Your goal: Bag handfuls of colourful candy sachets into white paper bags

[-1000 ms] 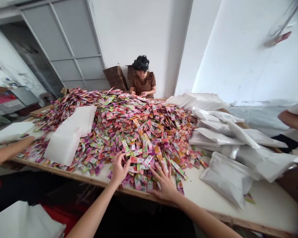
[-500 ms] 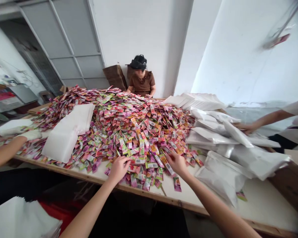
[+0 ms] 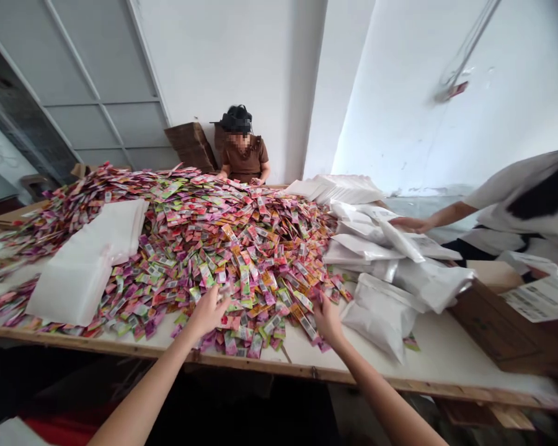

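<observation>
A wide heap of small, colourful sachets (image 3: 242,272) in pink, green, orange and purple covers the table in front of me. My left hand (image 3: 208,314) is at the near side of the heap, thumb and fingers apart among the sachets. My right hand (image 3: 328,319) touches the heap's right edge, its fingers parted beside several long sachets; I see none clearly gripped. Bare white tabletop (image 3: 302,347) shows between my right hand and the front edge.
White plastic bags (image 3: 384,313) lie to the right, near a cardboard box (image 3: 502,328). A stack of translucent bags (image 3: 74,282) rests on the heap at left. One person (image 3: 244,155) sits opposite; another person's arm (image 3: 439,217) reaches the bags from the right.
The view has swung to the right, bringing in more of the box and the person there. My left hand's fingers have spread from a near pinch. My right hand stays at the heap's edge.
</observation>
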`<act>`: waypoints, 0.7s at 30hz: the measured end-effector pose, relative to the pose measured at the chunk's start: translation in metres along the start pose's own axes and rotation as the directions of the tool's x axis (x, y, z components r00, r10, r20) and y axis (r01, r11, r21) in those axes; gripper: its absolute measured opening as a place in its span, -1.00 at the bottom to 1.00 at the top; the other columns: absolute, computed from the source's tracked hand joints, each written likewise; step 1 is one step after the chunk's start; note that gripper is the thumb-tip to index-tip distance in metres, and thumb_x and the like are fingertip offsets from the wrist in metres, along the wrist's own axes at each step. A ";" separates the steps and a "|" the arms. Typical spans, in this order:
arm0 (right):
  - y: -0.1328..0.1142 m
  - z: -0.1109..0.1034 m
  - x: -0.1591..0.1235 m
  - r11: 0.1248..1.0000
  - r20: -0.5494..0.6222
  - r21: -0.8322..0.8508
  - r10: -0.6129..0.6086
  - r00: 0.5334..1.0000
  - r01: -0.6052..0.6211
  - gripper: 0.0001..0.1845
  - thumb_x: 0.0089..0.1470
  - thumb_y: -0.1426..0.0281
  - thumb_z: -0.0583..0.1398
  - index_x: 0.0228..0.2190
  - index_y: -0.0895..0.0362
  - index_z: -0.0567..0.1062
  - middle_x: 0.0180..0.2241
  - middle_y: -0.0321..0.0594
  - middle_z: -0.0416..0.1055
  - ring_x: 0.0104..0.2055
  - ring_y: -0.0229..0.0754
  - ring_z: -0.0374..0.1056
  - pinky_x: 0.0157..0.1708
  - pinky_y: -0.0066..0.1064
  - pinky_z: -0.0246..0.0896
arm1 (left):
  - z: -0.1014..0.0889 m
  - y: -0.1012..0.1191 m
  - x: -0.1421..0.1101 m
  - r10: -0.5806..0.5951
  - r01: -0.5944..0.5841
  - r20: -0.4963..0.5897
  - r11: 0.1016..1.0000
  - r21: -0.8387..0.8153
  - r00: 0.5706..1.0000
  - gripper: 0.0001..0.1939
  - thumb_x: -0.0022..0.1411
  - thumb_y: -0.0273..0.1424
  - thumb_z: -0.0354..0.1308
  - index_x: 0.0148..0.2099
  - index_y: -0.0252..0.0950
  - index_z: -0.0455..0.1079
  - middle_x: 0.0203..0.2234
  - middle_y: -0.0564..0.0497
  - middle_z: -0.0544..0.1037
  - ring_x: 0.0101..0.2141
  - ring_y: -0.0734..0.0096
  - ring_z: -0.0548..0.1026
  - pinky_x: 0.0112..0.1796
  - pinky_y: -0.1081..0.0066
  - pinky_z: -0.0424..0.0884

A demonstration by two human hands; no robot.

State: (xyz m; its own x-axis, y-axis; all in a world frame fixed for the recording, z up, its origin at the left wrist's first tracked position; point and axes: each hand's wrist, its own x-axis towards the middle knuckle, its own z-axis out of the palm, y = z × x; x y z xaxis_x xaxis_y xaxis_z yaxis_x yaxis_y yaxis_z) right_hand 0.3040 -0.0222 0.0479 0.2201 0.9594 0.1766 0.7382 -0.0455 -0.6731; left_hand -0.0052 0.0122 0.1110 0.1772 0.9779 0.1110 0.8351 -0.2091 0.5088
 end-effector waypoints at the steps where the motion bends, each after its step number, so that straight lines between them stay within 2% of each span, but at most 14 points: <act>1: 0.002 0.000 0.003 0.998 -0.016 -0.028 0.048 0.999 -0.048 -0.78 0.08 0.35 -0.01 -0.23 0.14 0.32 -0.35 -0.10 0.40 -0.31 -0.08 0.33 -0.29 -0.32 0.16 | 0.003 0.007 0.009 -0.057 0.056 -0.030 0.998 -0.018 0.998 -0.63 0.19 -0.14 -0.09 -0.13 -0.32 0.24 -0.28 -0.14 0.46 -0.28 0.23 0.45 -0.32 0.36 0.33; 3: 0.002 0.009 0.008 0.990 0.042 -0.116 0.082 0.996 -0.077 -0.70 -0.03 0.29 0.13 -0.24 0.17 0.30 -0.32 -0.04 0.40 -0.28 -0.01 0.32 -0.31 -0.30 0.16 | 0.019 0.023 0.027 -0.152 0.155 -0.114 0.988 0.012 0.982 -0.58 0.15 -0.10 -0.03 -0.15 -0.37 0.23 -0.32 -0.16 0.47 -0.29 0.22 0.46 -0.33 0.37 0.33; 5: 0.002 0.021 0.006 0.983 0.142 -0.171 0.091 0.986 -0.066 -0.64 -0.13 0.31 0.20 -0.25 0.19 0.30 -0.29 -0.01 0.40 -0.24 0.04 0.31 -0.30 -0.28 0.16 | 0.042 0.037 0.037 -0.180 0.198 -0.151 0.973 0.116 0.972 -0.63 0.13 -0.18 0.03 -0.14 -0.39 0.23 -0.29 -0.20 0.46 -0.26 0.19 0.45 -0.30 0.37 0.32; 8: 0.011 0.024 -0.006 0.994 0.208 -0.104 0.060 0.976 -0.039 -0.62 -0.13 0.37 0.18 -0.20 0.16 0.32 -0.28 -0.06 0.42 -0.21 0.00 0.32 -0.24 -0.28 0.16 | 0.061 0.039 0.033 -0.087 0.112 -0.102 0.954 0.280 0.991 -0.78 0.13 -0.39 0.02 -0.16 -0.36 0.25 -0.32 -0.19 0.47 -0.21 0.15 0.43 -0.24 0.33 0.31; 10: 0.024 0.011 -0.017 0.999 0.184 -0.031 0.032 0.982 -0.027 -0.62 -0.13 0.35 0.17 -0.19 0.14 0.33 -0.31 -0.12 0.43 -0.25 -0.04 0.34 -0.23 -0.30 0.16 | 0.054 0.029 0.025 0.006 0.015 -0.065 0.950 0.313 0.998 -0.81 0.11 -0.50 -0.01 -0.17 -0.33 0.26 -0.31 -0.17 0.47 -0.16 0.15 0.40 -0.17 0.29 0.29; 13: 0.044 -0.020 -0.027 0.999 0.182 -0.038 0.007 0.983 0.000 -0.86 -0.06 0.31 0.10 -0.41 0.10 0.33 -0.49 -0.22 0.40 -0.40 -0.09 0.33 -0.35 -0.33 0.17 | 0.020 0.012 0.024 0.017 -0.018 0.007 0.978 0.208 1.000 -0.71 0.11 -0.53 -0.06 -0.08 -0.32 0.24 -0.25 -0.16 0.47 -0.18 0.19 0.42 -0.17 0.31 0.30; 15: 0.051 -0.040 -0.025 0.999 0.172 -0.038 -0.025 0.985 0.032 -0.86 0.01 0.29 0.02 -0.50 0.08 0.25 -0.50 -0.22 0.38 -0.42 -0.11 0.32 -0.37 -0.34 0.16 | -0.005 0.009 0.037 -0.017 0.012 0.048 0.995 0.102 0.999 -0.63 0.16 -0.42 -0.07 0.03 -0.36 0.19 -0.18 -0.18 0.46 -0.21 0.21 0.45 -0.22 0.34 0.33; 17: 0.052 -0.051 -0.016 1.000 0.148 0.015 -0.020 0.989 0.018 -0.88 0.05 0.30 -0.03 -0.45 0.08 0.20 -0.44 -0.21 0.38 -0.39 -0.13 0.33 -0.37 -0.36 0.16 | -0.020 0.017 0.057 0.015 -0.018 0.061 0.999 0.046 0.998 -0.53 0.16 -0.26 -0.05 0.09 -0.37 0.17 -0.11 -0.20 0.44 -0.20 0.22 0.46 -0.24 0.38 0.35; 19: 0.045 -0.049 -0.001 0.999 0.134 0.044 -0.011 0.991 0.005 -0.90 0.07 0.33 -0.06 -0.36 0.08 0.19 -0.43 -0.23 0.38 -0.40 -0.15 0.34 -0.38 -0.38 0.15 | -0.019 0.034 0.077 0.121 -0.131 0.094 0.986 0.101 0.988 -0.51 0.14 -0.22 -0.01 0.09 -0.30 0.22 -0.13 -0.16 0.46 -0.23 0.24 0.47 -0.24 0.39 0.35; 21: 0.033 -0.035 0.013 0.999 0.117 -0.017 -0.029 0.993 0.031 -0.87 0.06 0.31 -0.02 -0.32 0.09 0.20 -0.45 -0.23 0.37 -0.43 -0.15 0.32 -0.41 -0.39 0.13 | -0.005 0.052 0.092 0.222 -0.257 0.166 0.937 0.236 0.961 -0.60 0.10 -0.33 0.05 0.02 -0.23 0.31 -0.25 -0.10 0.51 -0.27 0.24 0.47 -0.22 0.36 0.33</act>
State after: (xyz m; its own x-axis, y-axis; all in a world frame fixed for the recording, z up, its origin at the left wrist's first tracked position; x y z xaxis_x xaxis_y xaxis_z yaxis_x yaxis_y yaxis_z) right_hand 0.3536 -0.0211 0.0525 0.1223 0.9863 0.1108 0.7554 -0.0200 -0.6550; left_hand 0.0523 0.0912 0.1517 0.4423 0.8935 0.0776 0.8598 -0.4471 0.2467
